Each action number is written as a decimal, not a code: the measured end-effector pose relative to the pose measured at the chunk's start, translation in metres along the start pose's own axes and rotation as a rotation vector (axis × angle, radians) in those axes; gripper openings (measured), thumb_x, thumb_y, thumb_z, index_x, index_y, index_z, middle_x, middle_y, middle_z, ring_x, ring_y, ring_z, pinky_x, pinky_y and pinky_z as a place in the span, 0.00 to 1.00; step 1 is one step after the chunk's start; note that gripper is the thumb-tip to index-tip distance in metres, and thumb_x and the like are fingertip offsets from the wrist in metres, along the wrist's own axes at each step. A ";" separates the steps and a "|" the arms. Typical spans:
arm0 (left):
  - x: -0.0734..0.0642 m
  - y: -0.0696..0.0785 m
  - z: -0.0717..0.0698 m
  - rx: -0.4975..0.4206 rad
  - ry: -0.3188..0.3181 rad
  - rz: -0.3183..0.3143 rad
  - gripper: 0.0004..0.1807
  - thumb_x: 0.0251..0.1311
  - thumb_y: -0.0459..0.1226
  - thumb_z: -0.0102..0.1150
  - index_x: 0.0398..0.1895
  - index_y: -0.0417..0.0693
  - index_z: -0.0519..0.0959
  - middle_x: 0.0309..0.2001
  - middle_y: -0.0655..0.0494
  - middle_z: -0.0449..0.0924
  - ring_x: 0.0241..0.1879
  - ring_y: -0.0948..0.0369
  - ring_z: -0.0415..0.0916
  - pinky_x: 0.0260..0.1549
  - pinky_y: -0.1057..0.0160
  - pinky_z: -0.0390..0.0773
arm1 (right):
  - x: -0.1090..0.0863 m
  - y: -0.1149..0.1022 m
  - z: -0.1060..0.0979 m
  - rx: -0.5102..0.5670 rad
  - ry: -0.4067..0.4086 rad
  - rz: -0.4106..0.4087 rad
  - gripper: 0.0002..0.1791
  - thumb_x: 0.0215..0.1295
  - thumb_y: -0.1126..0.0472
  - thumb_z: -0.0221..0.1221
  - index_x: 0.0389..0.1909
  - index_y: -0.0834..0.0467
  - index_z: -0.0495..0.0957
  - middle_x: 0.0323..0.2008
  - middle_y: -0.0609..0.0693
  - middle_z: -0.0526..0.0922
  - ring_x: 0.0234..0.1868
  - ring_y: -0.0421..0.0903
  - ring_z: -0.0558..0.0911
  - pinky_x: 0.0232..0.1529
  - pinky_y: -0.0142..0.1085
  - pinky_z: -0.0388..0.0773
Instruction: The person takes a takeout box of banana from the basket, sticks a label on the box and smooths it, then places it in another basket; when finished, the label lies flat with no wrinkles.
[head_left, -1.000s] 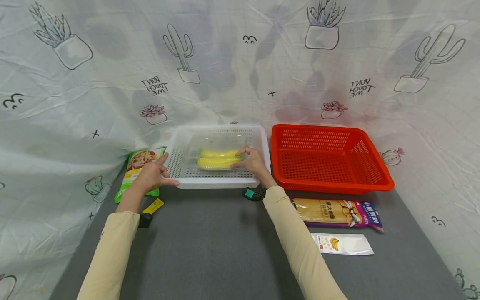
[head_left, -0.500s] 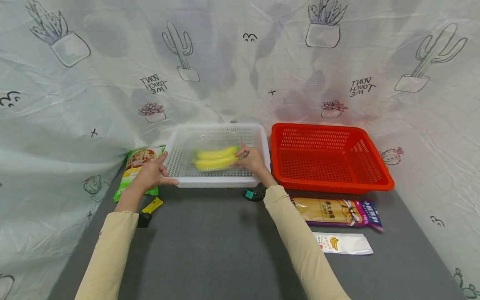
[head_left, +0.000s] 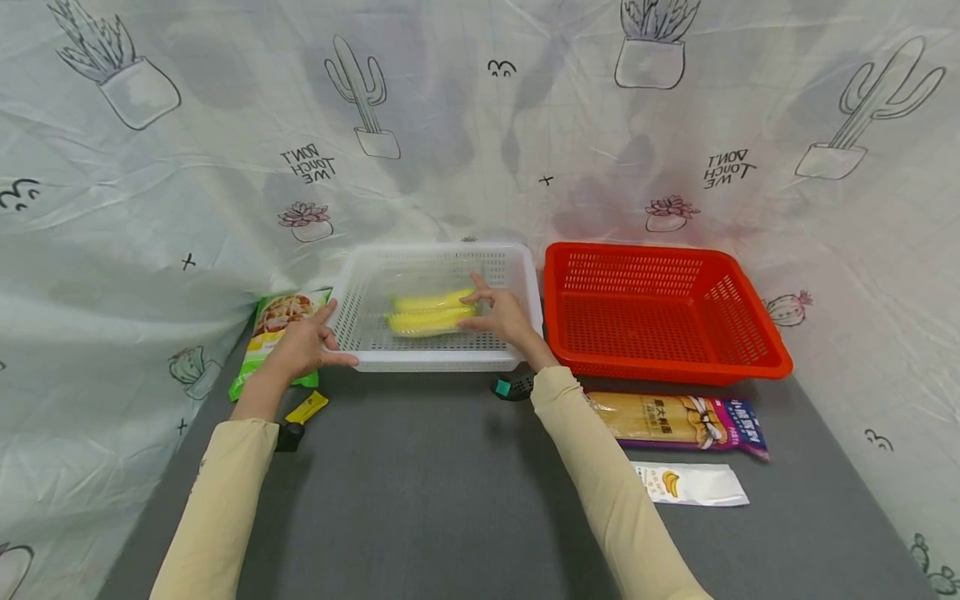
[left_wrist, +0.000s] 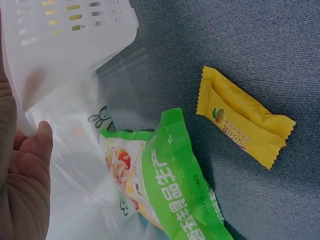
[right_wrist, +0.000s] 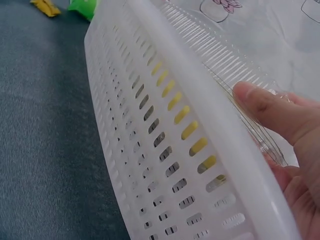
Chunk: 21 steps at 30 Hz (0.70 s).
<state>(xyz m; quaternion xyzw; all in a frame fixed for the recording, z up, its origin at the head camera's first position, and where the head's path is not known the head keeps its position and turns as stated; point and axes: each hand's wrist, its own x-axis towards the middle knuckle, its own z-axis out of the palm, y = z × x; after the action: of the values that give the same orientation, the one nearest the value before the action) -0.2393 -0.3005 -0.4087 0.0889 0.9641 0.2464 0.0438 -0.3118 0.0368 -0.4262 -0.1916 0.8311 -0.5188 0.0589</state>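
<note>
A white perforated basket stands at the back of the grey table. My left hand holds its front left corner; in the left wrist view the fingertips curl at the rim. Inside the basket is a clear plastic box with yellow bananas showing through it. My right hand reaches over the front rim and pinches the right end of this box, the thumb on its near edge in the right wrist view. The other fingers are partly hidden behind the box edge.
A red basket stands right of the white one. Before it lie a pasta packet and a white banana-printed packet. At left are a green food bag and a small yellow wrapper. A printed curtain hangs behind.
The box with bananas tilted slightly and shifted left, then levelled inside the basket. My right fingers have spread a little at its end. The left hand has stayed at the basket corner.
</note>
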 end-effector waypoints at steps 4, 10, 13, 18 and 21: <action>0.001 0.000 0.000 -0.001 0.001 -0.001 0.30 0.40 0.56 0.74 0.31 0.37 0.80 0.74 0.41 0.48 0.45 0.45 0.68 0.51 0.44 0.68 | 0.000 0.000 0.000 0.065 0.010 -0.015 0.23 0.47 0.66 0.73 0.47 0.67 0.82 0.71 0.48 0.60 0.72 0.44 0.56 0.49 0.40 0.77; 0.000 0.002 -0.001 -0.001 -0.005 -0.009 0.25 0.40 0.55 0.74 0.18 0.42 0.79 0.75 0.42 0.45 0.54 0.43 0.64 0.51 0.45 0.68 | -0.001 -0.003 -0.002 0.090 0.024 0.038 0.20 0.47 0.65 0.73 0.43 0.64 0.83 0.70 0.43 0.61 0.72 0.45 0.57 0.63 0.41 0.65; 0.000 0.002 -0.001 -0.008 -0.005 -0.018 0.25 0.40 0.56 0.74 0.19 0.42 0.79 0.75 0.43 0.45 0.55 0.43 0.63 0.49 0.46 0.68 | -0.001 -0.002 -0.003 0.121 0.034 0.053 0.20 0.47 0.65 0.73 0.43 0.66 0.82 0.70 0.42 0.62 0.71 0.49 0.58 0.62 0.41 0.67; 0.000 0.002 0.000 -0.012 -0.003 -0.017 0.26 0.40 0.55 0.74 0.20 0.42 0.78 0.75 0.43 0.46 0.56 0.43 0.62 0.53 0.44 0.67 | 0.000 0.001 -0.006 0.198 0.040 0.028 0.19 0.49 0.66 0.72 0.42 0.69 0.81 0.71 0.44 0.61 0.72 0.54 0.56 0.58 0.43 0.71; 0.000 0.002 -0.001 -0.002 -0.004 -0.009 0.25 0.40 0.54 0.75 0.17 0.42 0.77 0.75 0.43 0.45 0.60 0.42 0.59 0.57 0.42 0.65 | -0.001 0.002 -0.007 0.211 0.043 0.015 0.19 0.50 0.66 0.72 0.42 0.70 0.81 0.71 0.45 0.60 0.72 0.55 0.55 0.54 0.42 0.75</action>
<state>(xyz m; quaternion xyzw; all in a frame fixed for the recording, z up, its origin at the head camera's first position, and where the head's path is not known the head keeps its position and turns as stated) -0.2387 -0.2996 -0.4072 0.0848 0.9642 0.2469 0.0467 -0.3135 0.0440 -0.4252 -0.1668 0.7742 -0.6071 0.0649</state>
